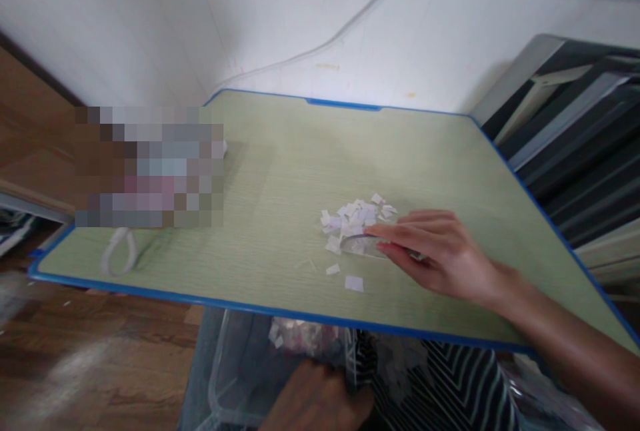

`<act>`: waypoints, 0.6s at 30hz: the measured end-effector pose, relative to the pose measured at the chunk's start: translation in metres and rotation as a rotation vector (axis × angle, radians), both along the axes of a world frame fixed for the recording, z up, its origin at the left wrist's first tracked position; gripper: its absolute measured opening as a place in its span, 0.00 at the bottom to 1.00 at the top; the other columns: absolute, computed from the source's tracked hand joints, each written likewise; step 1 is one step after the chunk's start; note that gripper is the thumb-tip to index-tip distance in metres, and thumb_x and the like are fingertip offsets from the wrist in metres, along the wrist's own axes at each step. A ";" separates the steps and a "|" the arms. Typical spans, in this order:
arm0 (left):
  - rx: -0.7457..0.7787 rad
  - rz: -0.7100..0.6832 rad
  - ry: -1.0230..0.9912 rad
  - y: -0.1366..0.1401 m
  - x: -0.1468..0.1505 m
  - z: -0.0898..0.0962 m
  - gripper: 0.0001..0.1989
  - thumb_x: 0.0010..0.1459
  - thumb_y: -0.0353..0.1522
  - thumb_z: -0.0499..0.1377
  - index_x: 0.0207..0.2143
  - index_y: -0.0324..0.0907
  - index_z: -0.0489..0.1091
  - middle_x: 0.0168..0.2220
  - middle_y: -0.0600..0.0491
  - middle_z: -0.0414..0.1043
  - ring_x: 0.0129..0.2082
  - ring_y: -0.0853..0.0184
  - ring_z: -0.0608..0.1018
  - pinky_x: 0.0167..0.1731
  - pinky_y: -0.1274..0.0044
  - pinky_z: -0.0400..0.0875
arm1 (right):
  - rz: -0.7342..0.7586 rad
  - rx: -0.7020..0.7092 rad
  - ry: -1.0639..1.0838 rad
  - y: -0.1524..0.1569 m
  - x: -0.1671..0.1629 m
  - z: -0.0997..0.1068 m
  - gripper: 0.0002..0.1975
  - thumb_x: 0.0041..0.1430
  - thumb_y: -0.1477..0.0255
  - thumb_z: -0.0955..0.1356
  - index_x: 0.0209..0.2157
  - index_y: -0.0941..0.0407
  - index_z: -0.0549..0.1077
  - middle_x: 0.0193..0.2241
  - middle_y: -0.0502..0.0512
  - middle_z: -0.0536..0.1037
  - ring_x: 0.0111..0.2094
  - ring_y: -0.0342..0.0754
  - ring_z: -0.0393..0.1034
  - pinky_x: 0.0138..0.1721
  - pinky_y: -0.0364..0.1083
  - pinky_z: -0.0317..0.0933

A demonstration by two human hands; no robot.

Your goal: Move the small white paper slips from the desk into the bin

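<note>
My right hand (435,248) reaches over the table from the right, thumb and fingers pinched on a thin, clear plastic piece with a curved edge (363,244). What kind of plastic piece it is, I cannot tell. Around and behind it lies a loose pile of small white paper pieces (353,214); a few more pieces (355,283) are scattered in front. Below the table's front edge, my left hand (317,398) is curled with its knuckles up, by a clear plastic box (215,378). Its fingertips are hidden, and so is anything they hold.
The pale green table (280,164) has a blue rim. A blurred-out area (160,171) covers something at its left, with a white loop (119,251) below. Dark panels (575,124) lean at the right. A cable (345,24) crosses the white wall. More paper bits (305,338) are in the box.
</note>
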State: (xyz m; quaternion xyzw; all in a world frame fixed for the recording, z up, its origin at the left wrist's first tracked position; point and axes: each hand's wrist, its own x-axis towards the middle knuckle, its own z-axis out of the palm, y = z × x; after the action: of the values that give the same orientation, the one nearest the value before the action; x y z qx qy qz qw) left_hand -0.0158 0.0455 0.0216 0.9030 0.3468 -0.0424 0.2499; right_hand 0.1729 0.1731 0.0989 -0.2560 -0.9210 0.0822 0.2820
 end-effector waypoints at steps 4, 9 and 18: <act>0.010 -0.034 0.059 0.004 0.001 0.002 0.03 0.57 0.28 0.58 0.31 0.43 0.70 0.28 0.53 0.74 0.27 0.62 0.77 0.22 0.76 0.65 | 0.031 -0.022 0.008 0.000 0.001 0.000 0.07 0.58 0.78 0.64 0.39 0.62 0.72 0.20 0.50 0.74 0.20 0.38 0.63 0.24 0.40 0.55; 0.043 -0.033 0.057 0.005 0.000 0.005 0.03 0.57 0.29 0.57 0.30 0.43 0.70 0.25 0.53 0.73 0.25 0.62 0.76 0.19 0.76 0.62 | 0.004 -0.038 0.022 0.001 0.002 0.005 0.07 0.57 0.78 0.64 0.37 0.60 0.73 0.18 0.49 0.73 0.18 0.38 0.62 0.23 0.41 0.53; -0.011 0.019 -0.002 -0.002 -0.001 0.003 0.06 0.59 0.26 0.55 0.29 0.42 0.70 0.29 0.51 0.74 0.29 0.62 0.76 0.25 0.76 0.66 | -0.040 -0.286 0.013 0.003 0.016 0.015 0.07 0.57 0.77 0.65 0.37 0.57 0.74 0.22 0.50 0.76 0.17 0.37 0.62 0.19 0.40 0.54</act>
State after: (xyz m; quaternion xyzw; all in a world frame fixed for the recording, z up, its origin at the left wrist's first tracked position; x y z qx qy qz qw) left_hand -0.0168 0.0437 0.0246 0.8984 0.3548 -0.0413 0.2556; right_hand 0.1885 0.1761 0.1144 -0.3112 -0.8927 0.2088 0.2501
